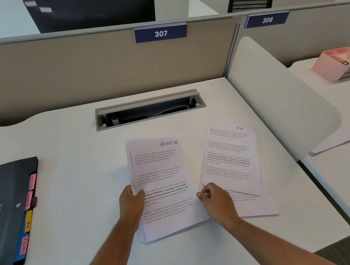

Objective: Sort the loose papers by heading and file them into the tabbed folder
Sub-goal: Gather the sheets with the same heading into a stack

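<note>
Two piles of printed papers lie on the white desk (65,137). The left pile (162,176) has a top sheet headed "SPORTS"; the right pile (230,160) has a top sheet headed "HR" and is fanned at a slant. My left hand (131,202) grips the left edge of the SPORTS pile, thumb on top. My right hand (216,199) pinches the paper edge where the two piles meet; which sheet it holds I cannot tell. A dark tabbed folder (0,209) lies closed at the far left, with pink, yellow and blue tabs along its right edge.
A cable slot (150,109) is cut into the desk behind the papers. A white divider panel (281,102) stands at the right, with more sheets (332,143) under it. A pink organiser (339,63) sits on the neighbouring desk. A partition runs along the back.
</note>
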`<state>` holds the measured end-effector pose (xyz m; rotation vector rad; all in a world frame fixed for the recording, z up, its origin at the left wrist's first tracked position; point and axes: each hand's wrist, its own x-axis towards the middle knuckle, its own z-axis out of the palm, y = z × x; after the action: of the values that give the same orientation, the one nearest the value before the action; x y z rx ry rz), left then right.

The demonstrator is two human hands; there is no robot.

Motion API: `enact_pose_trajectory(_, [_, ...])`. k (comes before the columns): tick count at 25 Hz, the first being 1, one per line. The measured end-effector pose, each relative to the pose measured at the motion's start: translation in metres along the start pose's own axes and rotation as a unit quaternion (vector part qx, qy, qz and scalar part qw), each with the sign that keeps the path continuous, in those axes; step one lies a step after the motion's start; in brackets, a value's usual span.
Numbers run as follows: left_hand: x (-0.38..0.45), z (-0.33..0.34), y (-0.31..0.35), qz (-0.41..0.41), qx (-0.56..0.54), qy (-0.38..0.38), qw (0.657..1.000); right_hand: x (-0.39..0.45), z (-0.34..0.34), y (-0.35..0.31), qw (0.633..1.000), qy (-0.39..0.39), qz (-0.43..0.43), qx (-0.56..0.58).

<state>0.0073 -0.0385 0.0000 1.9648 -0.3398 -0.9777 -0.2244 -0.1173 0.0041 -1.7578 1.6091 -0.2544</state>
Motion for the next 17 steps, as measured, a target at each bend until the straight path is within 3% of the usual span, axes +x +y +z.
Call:
enact_pose_trajectory(4, [-0.004,-0.017,0.013,0.046,-0.034,-0.004,0.998,0.016,-0.013,-0.024,0.992,0.001,-0.033,0.119])
enact_pose_trajectory(9, [-0.014,-0.031,0.044,0.136,-0.059,-0.046,0.988,0.033,-0.033,-0.077,0.938,-0.076,-0.027,0.338])
enact_pose_trajectory(17, [-0.034,-0.042,0.103,0.259,-0.142,0.023,0.955,0.03,-0.042,-0.114,0.925,-0.048,-0.122,0.356])
